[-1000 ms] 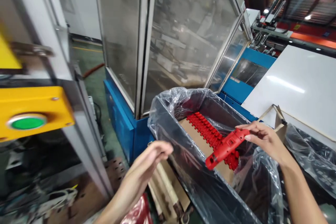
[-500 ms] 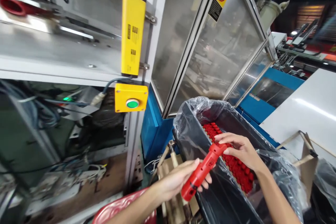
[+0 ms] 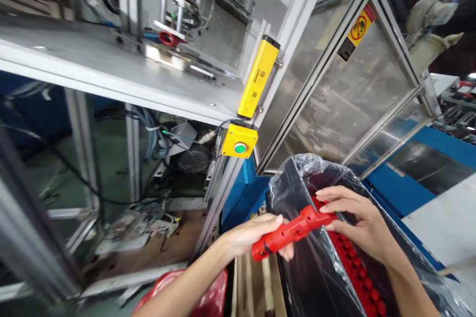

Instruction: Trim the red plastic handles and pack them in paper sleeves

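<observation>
A red plastic tube-shaped part (image 3: 288,234) slants across the front of me, with a wider collar, small holes and a dark band near its lower left end. My left hand (image 3: 256,235) is closed round its lower half, thumb on top and fingertips showing underneath. At the upper right end, my right hand (image 3: 359,215) grips the part between thumb and fingers, which hide its tip. Below both hands stands a bin lined with clear plastic (image 3: 308,262), where red pieces (image 3: 353,262) lie in a row.
To the left is a metal machine table (image 3: 111,67) holding a fixture with a red ring (image 3: 169,38). A yellow sensor bar (image 3: 259,77) and a green button box (image 3: 240,142) are fixed to its post. A red stool (image 3: 208,292) stands low in front; a framed enclosure (image 3: 334,94) rises behind.
My view has swung left, bringing more of the machine table in. The red part has tilted nearer to level, with both hands still on it.
</observation>
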Demonstrator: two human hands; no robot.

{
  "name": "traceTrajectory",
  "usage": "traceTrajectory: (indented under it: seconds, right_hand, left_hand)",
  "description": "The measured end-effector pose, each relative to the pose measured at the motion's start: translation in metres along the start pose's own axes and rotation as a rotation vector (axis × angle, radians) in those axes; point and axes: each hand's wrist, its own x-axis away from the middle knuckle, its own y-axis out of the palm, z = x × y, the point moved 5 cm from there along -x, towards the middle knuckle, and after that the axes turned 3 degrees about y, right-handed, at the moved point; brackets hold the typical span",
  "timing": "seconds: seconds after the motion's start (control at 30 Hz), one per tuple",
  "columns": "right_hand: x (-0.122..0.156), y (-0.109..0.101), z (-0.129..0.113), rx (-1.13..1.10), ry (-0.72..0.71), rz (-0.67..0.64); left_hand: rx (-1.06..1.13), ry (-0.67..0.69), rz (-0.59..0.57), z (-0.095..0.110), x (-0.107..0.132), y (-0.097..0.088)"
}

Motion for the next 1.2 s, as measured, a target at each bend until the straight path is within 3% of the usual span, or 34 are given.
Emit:
traceTrajectory:
  seconds: [0.17, 0.5, 0.6, 0.7, 0.8, 0.87, 1.07, 1.2]
  right_hand:
    - [-0.021, 0.010, -0.015, 0.039, -0.138, -0.048]
    - [-0.074, 0.040, -0.012, -0.135, -0.231, -0.104]
    - [-0.093, 0.055, -0.007, -0.180, -0.180, -0.102]
    - [-0.108, 0.073, -0.002, -0.181, -0.086, -0.036]
    - [-0.111, 0.101, -0.009, -0.106, -0.090, -0.010]
    - [-0.107, 0.127, -0.019, -0.042, -0.149, -0.053]
    - [-0.089, 0.205, -0.048, -0.017, -0.308, -0.106]
    - [-0.090, 0.241, -0.066, -0.034, -0.379, -0.046]
  left_hand:
    - [-0.011, 0.071, 0.016, 0.017, 0.015, -0.010]
    - [-0.004, 0.196, 0.231, 0.029, 0.059, -0.018]
    - [0.108, 0.365, 0.361, 0.036, 0.075, -0.018]
    - [0.250, 0.622, 0.574, 0.049, 0.097, -0.019]
    - [0.388, 0.815, 0.773, 0.060, 0.121, -0.020]
    - [0.440, 0.892, 0.845, 0.065, 0.135, -0.020]
    - [0.466, 1.037, 0.921, 0.072, 0.167, -0.030]
    - [0.404, 1.058, 0.937, 0.079, 0.185, -0.041]
